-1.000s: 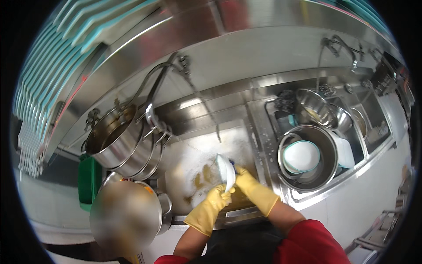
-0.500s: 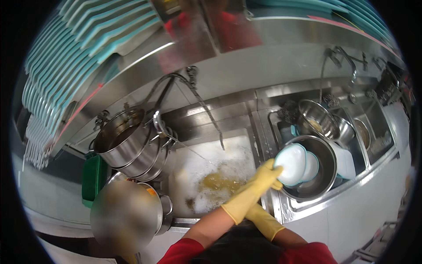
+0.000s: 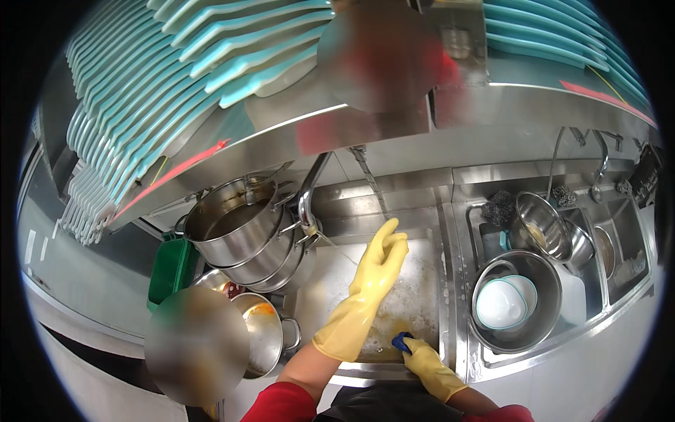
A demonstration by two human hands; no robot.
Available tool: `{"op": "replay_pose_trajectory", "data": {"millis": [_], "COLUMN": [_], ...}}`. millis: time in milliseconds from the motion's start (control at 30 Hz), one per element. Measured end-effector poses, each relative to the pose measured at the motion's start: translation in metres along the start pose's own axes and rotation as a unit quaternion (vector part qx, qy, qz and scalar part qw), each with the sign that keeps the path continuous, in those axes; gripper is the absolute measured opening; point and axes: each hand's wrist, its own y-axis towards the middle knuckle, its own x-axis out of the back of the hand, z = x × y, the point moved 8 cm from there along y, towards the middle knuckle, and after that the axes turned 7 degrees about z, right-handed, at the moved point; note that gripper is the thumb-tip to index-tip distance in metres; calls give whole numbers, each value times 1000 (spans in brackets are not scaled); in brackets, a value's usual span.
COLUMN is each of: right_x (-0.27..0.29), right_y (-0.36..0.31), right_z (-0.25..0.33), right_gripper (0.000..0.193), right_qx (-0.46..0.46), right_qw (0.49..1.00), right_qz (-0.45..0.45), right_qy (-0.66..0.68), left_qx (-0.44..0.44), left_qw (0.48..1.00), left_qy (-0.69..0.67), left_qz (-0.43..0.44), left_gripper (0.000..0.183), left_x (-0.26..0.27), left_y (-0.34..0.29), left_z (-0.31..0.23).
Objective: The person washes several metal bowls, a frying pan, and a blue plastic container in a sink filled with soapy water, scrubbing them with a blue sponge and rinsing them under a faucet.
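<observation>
In a yellow rubber glove, my left hand [image 3: 382, 259] is raised over the sink [image 3: 330, 271], fingers stretched out and holding nothing. My right hand [image 3: 425, 366], gloved likewise, is low at the sink's front right corner, closed on a dark blue scrubber [image 3: 402, 342]. Cloudy, foamy water covers the sink bottom. To the right, a large steel bowl [image 3: 552, 309] holds white bowls [image 3: 500, 304] with pale turquoise rims.
Stacked steel pots [image 3: 235, 243] stand left of the sink, beside a green bin [image 3: 169, 271] and a stained two-handled pot [image 3: 264, 337]. A faucet [image 3: 306, 197] reaches over the sink. Steel basins [image 3: 541, 225] and black scouring pads [image 3: 499, 209] lie right. Turquoise-edged dishes [image 3: 140, 105] line the overhead shelf.
My left hand has let go of the white bowl in the steel bowl and moved left over the sink. My right hand, previously partly hidden behind the left arm, now shows the scrubber. The view has shifted.
</observation>
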Motion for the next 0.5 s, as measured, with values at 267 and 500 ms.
{"op": "replay_pose_trajectory", "data": {"millis": [267, 500], "right_x": [1, -5], "right_y": [5, 11], "right_z": [-2, -11], "right_gripper": [29, 37], "right_qx": [3, 4], "right_qw": [1000, 1000], "right_qz": [11, 14], "right_qy": [-13, -15], "left_qx": [-43, -123], "left_qw": [988, 954], "left_qy": [47, -17], "left_qz": [-143, -274], "left_gripper": [68, 78], "left_x": [51, 59], "left_y": [8, 141], "left_z": [5, -77]}}
